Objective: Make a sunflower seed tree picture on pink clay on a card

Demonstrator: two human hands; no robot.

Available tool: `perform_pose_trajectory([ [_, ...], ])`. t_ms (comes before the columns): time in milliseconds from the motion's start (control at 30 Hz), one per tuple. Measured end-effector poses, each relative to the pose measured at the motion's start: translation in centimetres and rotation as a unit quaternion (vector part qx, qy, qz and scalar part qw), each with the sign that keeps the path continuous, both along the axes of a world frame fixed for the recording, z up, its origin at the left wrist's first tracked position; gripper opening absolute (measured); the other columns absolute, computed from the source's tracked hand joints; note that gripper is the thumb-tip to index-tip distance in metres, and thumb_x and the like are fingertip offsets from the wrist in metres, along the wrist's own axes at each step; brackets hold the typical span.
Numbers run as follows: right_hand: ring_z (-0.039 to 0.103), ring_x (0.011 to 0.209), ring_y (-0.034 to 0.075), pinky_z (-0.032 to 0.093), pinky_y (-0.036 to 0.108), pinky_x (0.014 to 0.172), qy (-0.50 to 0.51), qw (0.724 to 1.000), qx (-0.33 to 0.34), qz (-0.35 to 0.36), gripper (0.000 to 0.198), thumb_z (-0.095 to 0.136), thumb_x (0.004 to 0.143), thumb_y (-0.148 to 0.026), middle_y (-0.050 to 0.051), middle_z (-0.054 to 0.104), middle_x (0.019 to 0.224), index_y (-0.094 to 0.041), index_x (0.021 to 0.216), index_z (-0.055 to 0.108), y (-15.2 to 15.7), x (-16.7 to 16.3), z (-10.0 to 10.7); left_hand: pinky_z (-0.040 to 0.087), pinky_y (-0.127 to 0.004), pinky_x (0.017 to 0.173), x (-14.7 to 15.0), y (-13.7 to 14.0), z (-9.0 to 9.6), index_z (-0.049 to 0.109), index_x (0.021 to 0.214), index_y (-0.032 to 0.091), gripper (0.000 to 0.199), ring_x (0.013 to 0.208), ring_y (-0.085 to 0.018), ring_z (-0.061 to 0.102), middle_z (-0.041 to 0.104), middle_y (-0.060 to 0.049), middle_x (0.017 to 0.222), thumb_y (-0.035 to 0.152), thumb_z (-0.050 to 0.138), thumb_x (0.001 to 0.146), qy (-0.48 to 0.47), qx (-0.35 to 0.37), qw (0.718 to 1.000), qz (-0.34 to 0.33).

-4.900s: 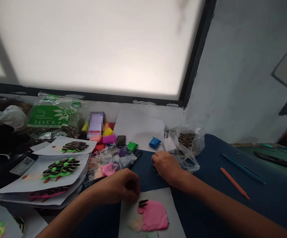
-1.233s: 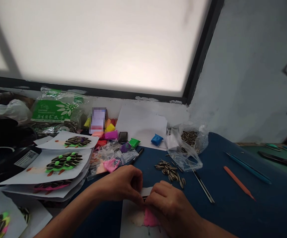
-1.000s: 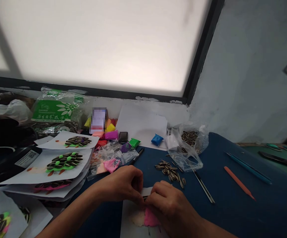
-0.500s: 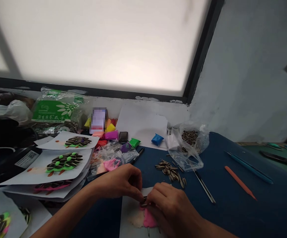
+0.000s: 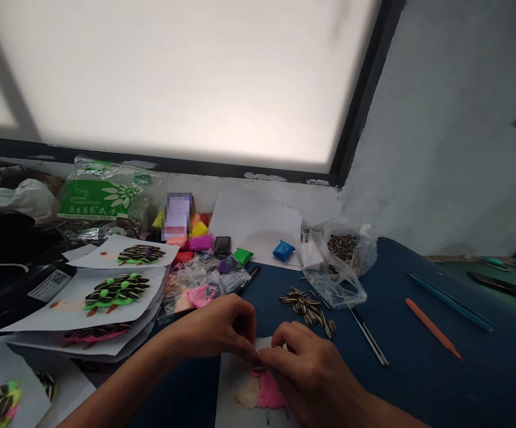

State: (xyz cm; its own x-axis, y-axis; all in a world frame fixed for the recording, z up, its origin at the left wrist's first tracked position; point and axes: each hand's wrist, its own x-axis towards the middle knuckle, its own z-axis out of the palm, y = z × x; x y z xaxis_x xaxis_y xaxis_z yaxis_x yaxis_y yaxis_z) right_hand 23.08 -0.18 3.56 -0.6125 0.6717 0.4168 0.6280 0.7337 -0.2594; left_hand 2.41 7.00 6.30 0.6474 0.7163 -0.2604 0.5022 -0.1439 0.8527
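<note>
A sheet of white paper lies at the near edge, bearing a flattened patch of pink clay and a pale beige patch to its left. Along the pink patch's top edge sits a striped sunflower seed, partly covered by fingers. My left hand comes from the left, thumb and forefinger pinched at this seed. Opposite it, my right hand is closed, its thumb and forefinger meeting the left fingertips at the seed. Its lower part hides the pink patch's right side.
Loose sunflower seeds lie beyond my right hand, near a plastic bag of seeds. To the right are a pen, an orange tool and a blue one. Seed-covered pictures are stacked left; clay packets sit behind.
My right thumb and forefinger have shifted slightly up and left, closing in on my left fingertips and covering more of the seed. My left hand has barely moved.
</note>
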Motion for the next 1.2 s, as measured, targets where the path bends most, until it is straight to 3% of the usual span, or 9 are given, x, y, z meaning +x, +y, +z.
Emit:
perform_pose_trajectory([
  [300, 0.058, 0.073, 0.020, 0.046, 0.028, 0.060, 0.003, 1.000, -0.013, 0.008, 0.031, 0.048, 0.088, -0.009, 0.011, 0.064, 0.087, -0.017, 0.100, 0.075, 0.03, 0.15, 0.06, 0.032, -0.023, 0.049, 0.07, -0.01, 0.10, 0.065, 0.067, 0.019, 0.018, 0.057, -0.013, 0.049, 0.056, 0.008, 0.057, 0.023, 0.081, 0.060, 0.008, -0.002, 1.000, 0.003],
  [600, 0.057, 0.073, 0.020, 0.044, 0.027, 0.058, -0.001, 1.000, -0.013, 0.008, 0.029, 0.050, 0.087, -0.008, 0.010, 0.064, 0.087, -0.018, 0.100, 0.075, -0.07, 0.07, 0.07, 0.034, -0.023, 0.051, -0.02, 0.25, 0.09, 0.064, 0.068, 0.019, 0.023, 0.058, -0.013, 0.050, 0.056, 0.007, 0.058, 0.030, 0.082, 0.060, 0.000, -0.012, 1.000, -0.011],
  [767, 0.056, 0.074, 0.020, 0.047, 0.029, 0.063, 0.035, 0.999, -0.008, 0.010, 0.029, 0.044, 0.092, -0.009, 0.011, 0.061, 0.086, -0.014, 0.096, 0.072, -0.06, -0.05, 0.65, 0.034, -0.023, 0.053, -0.49, 0.35, 0.45, 0.068, 0.074, 0.019, 0.012, 0.061, -0.013, 0.049, 0.057, 0.006, 0.062, 0.028, 0.072, 0.067, -0.008, -0.010, 0.999, -0.032],
  [933, 0.055, 0.075, 0.020, 0.047, 0.031, 0.065, 0.043, 0.999, -0.020, 0.015, 0.027, 0.046, 0.094, -0.010, 0.011, 0.061, 0.087, -0.014, 0.094, 0.072, 0.11, -0.03, 0.88, 0.033, -0.023, 0.054, -0.62, 0.27, 0.33, 0.073, 0.076, 0.018, 0.015, 0.061, -0.014, 0.048, 0.058, 0.004, 0.063, 0.030, 0.068, 0.070, -0.016, -0.004, 0.999, -0.040],
  [1200, 0.058, 0.081, 0.022, 0.048, 0.034, 0.070, 0.052, 0.998, 0.015, 0.010, 0.027, 0.048, 0.093, -0.007, 0.011, 0.065, 0.095, -0.015, 0.099, 0.073, 0.38, -0.17, 0.87, 0.030, -0.023, 0.051, -0.26, 0.21, 0.05, 0.073, 0.072, 0.019, 0.013, 0.058, -0.013, 0.045, 0.055, 0.006, 0.059, 0.030, 0.070, 0.066, -0.014, -0.005, 0.999, -0.033],
])
